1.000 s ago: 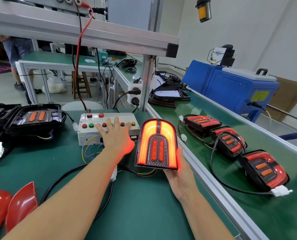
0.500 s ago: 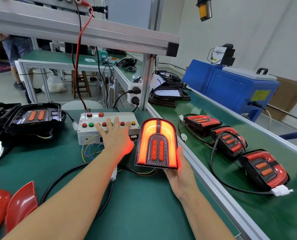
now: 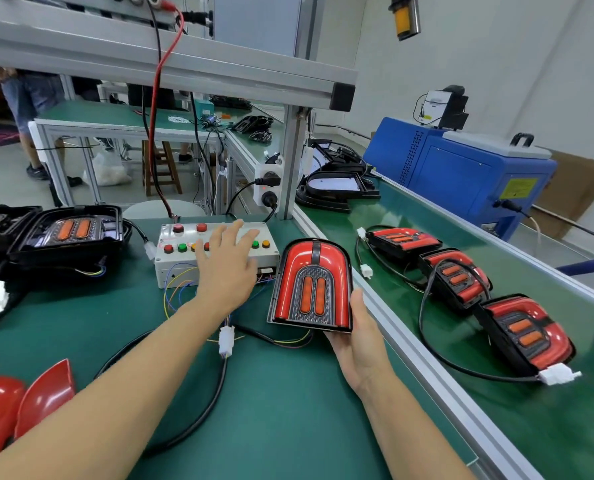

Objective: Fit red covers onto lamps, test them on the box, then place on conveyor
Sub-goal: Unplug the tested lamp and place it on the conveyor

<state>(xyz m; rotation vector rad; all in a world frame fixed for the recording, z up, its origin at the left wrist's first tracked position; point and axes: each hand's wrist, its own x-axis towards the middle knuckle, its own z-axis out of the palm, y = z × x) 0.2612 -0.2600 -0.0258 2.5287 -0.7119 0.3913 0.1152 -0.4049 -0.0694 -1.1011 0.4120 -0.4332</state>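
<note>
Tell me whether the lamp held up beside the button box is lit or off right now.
Off. The lamp in the right hand shows plain red with no glow, and the left hand over the button box catches no red light.

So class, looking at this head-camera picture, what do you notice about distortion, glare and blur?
Head view: the wide-angle lens bows the overhead beam and conveyor rail; soft ceiling-light glare streaks the loose red covers and the held lamp; the left hand over the test box is slightly motion-blurred.
</note>
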